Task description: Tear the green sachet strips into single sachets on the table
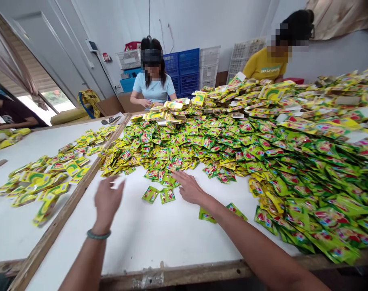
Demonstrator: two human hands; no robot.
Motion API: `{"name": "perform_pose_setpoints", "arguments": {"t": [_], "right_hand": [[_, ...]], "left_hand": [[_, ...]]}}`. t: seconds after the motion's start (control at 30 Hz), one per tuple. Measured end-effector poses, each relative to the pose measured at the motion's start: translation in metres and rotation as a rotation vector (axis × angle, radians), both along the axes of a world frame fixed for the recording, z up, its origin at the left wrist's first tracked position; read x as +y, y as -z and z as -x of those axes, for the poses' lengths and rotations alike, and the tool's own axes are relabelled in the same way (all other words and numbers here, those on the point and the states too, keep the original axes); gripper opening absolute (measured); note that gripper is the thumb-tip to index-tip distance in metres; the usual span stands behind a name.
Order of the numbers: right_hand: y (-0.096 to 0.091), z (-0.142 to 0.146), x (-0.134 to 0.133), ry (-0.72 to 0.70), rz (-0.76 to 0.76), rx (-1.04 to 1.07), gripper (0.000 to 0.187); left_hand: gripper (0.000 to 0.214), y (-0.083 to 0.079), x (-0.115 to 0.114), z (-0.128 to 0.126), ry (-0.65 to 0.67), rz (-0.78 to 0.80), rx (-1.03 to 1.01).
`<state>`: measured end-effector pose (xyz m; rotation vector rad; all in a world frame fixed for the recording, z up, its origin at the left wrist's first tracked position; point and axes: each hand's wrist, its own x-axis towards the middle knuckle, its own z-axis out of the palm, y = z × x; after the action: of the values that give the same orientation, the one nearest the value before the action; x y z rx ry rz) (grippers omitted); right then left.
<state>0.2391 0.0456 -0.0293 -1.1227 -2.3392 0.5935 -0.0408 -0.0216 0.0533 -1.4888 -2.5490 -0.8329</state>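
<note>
A large heap of small green and yellow sachets (220, 141) covers the white table (159, 234). My right hand (188, 188) lies flat with fingers stretched toward the near edge of the heap, close to two loose sachets (159, 195). My left hand (107, 200) hovers open above bare table, fingers spread and slightly blurred, holding nothing. A green band circles my left wrist. More loose sachets (208, 215) lie under my right forearm.
A wooden rail (77, 194) separates a second white table at left with scattered sachets (50, 178). Flat yellow cartons (220, 97) are stacked at the far side. Two people sit across the table; another person's arm shows far left. Crates (187, 68) line the wall.
</note>
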Motion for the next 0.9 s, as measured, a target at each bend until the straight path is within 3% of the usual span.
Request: {"name": "perform_pose_setpoints", "arguments": {"t": [0.1,0.2,0.4,0.5,0.57,0.67,0.8,0.87,0.9], "right_hand": [[-0.003,0.005,-0.007,-0.076,-0.075,-0.191,0.049],[-0.011,-0.003,-0.014,-0.041,-0.142,-0.280,0.035],[-0.007,-0.039,-0.001,0.410,-0.029,-0.173,0.031],[-0.004,-0.054,0.009,0.481,0.042,-0.124,0.025],[-0.003,-0.060,0.011,0.489,0.059,-0.074,0.025],[-0.006,-0.065,0.012,0.527,0.075,-0.004,0.027],[-0.012,-0.068,0.015,0.601,0.151,0.114,0.025],[-0.015,-0.067,0.016,0.598,0.166,0.150,0.025],[-0.016,-0.066,0.015,0.586,0.172,0.156,0.026]], "left_hand": [[0.032,0.015,0.018,-0.055,0.205,0.188,-0.105],[0.024,0.020,0.038,-0.086,0.323,0.235,-0.102],[0.020,0.033,0.068,-0.137,0.639,0.196,0.060],[0.022,0.046,0.085,-0.168,0.775,0.121,0.243],[0.028,0.055,0.099,-0.182,0.787,0.077,0.333],[0.030,0.060,0.117,-0.187,0.768,0.042,0.328],[0.024,0.052,0.124,-0.172,0.784,0.038,0.267],[0.027,0.046,0.117,-0.161,0.771,0.048,0.042],[0.028,0.045,0.112,-0.156,0.754,0.059,-0.178]]}}
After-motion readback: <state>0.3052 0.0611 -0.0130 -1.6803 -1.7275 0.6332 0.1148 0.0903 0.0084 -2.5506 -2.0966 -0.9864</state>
